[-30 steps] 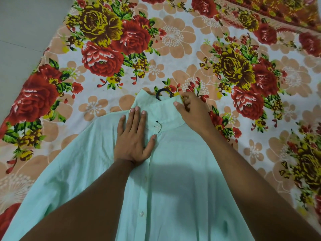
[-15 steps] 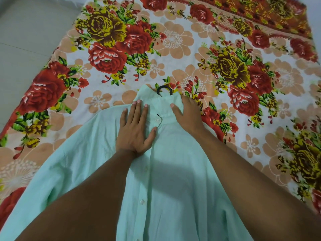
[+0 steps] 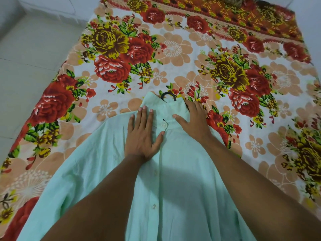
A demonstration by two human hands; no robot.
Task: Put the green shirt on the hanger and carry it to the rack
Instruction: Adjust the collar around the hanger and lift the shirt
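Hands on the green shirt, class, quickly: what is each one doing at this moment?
Left hand: open, flat on the green shirt below the collar.
Right hand: open, resting on the collar's right side, holding nothing.

A floral bedsheet (image 3: 173, 49) with red and yellow roses lies beside pale floor (image 3: 31, 54).

Soft, even indoor light, fairly bright, with no glare. The forearms throw a soft-edged shadow on the shirt (image 3: 182, 188) below the hands. Focus is sharp at centre; the wide lens bends the bedspread (image 3: 173, 49) at the edges, slightly smeared.
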